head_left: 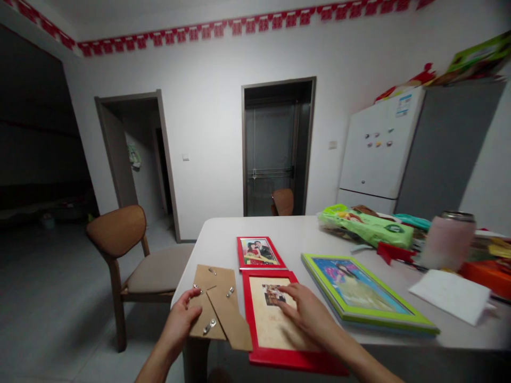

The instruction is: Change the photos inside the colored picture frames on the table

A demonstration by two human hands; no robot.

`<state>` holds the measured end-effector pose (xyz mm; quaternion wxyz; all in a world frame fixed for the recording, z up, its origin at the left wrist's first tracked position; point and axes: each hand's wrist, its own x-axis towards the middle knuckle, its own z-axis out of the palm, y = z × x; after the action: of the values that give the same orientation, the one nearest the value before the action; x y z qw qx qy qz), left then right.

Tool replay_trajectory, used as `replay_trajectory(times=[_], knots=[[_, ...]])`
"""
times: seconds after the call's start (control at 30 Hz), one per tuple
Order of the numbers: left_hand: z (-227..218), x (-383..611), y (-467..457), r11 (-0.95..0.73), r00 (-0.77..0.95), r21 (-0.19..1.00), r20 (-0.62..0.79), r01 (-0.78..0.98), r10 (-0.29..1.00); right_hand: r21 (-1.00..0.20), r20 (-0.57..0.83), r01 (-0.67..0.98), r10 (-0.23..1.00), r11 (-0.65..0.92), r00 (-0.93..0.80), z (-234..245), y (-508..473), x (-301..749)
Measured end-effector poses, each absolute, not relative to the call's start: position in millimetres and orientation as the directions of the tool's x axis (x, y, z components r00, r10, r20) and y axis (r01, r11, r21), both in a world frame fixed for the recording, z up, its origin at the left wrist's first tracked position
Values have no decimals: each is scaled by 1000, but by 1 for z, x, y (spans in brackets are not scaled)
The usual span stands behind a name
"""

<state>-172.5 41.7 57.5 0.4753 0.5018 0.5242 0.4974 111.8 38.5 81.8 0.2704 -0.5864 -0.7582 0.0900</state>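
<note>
- Under the right hand's [305, 306] parted fingers: red frame [287, 358], long axis running away from the body; small photo [269, 296] at the fingertips.
- Left of them: brown backing board [221, 308], lengthwise likewise, left hand [182, 319] thumb and forefinger apart at its edge.
- Beyond the fingers: framed couple photo [259, 252].

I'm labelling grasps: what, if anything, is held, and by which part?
Left hand: at the left edge of the brown backing board; its grip cannot be told. Right hand: open over the small photo, no visible grip.
</note>
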Motion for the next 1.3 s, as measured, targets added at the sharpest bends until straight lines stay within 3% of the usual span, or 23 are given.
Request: replay_trajectory(times=[0.1, 0.23, 0.33, 0.43, 0.5, 0.6, 0.7, 0.8, 0.97, 1.03, 1.17, 1.3], knots=[[50, -186, 48, -15, -56, 942, 36, 335, 998, -360, 250, 921, 966, 152, -61, 61, 42, 142], [42, -187, 53, -25, -125, 858, 103, 513, 987, -320, 211, 946, 977, 45, 25, 42, 44, 157], [41, -185, 49, -31, -155, 769, 168, 638, 974, -358, 215, 933, 976, 44, 36, 39, 47, 156], [45, -179, 44, -34, -132, 577, 243, 816, 961, -493, 228, 869, 970, 36, 88, 45, 50, 153], [49, -166, 40, -83, -91, 487, 322, 869, 943, -706, 123, 708, 980, -23, 154, 53, 48, 151], [57, -126, 29, -285, 24, 539, 439, 793, 898, -965, -135, 213, 985, -155, 103, 68, 40, 146], [65, -70, 12, -460, 195, 626, 445, 630, 874, -974, -186, -138, 982, -182, 16, 84, 30, 140], [73, -23, -1, -583, 352, 616, 467, 529, 812, -968, -135, -210, 991, -135, -11, 98, 21, 135], [96, -3, -4, -727, 443, 464, 584, 506, 680, -997, -56, -55, 998, -56, -5, 108, 23, 132], [105, -14, 0, -736, 391, 447, 642, 508, 659, -998, -32, 53, 999, -33, 26, 104, 30, 134], [110, -55, 11, -553, 9, 632, 654, 543, 756, -926, 21, 376, 994, -23, 111, 83, 47, 148], [86, -99, 21, -342, -194, 816, 471, 467, 860, -669, 124, 743, 986, 0, 112, 58, 55, 163]])
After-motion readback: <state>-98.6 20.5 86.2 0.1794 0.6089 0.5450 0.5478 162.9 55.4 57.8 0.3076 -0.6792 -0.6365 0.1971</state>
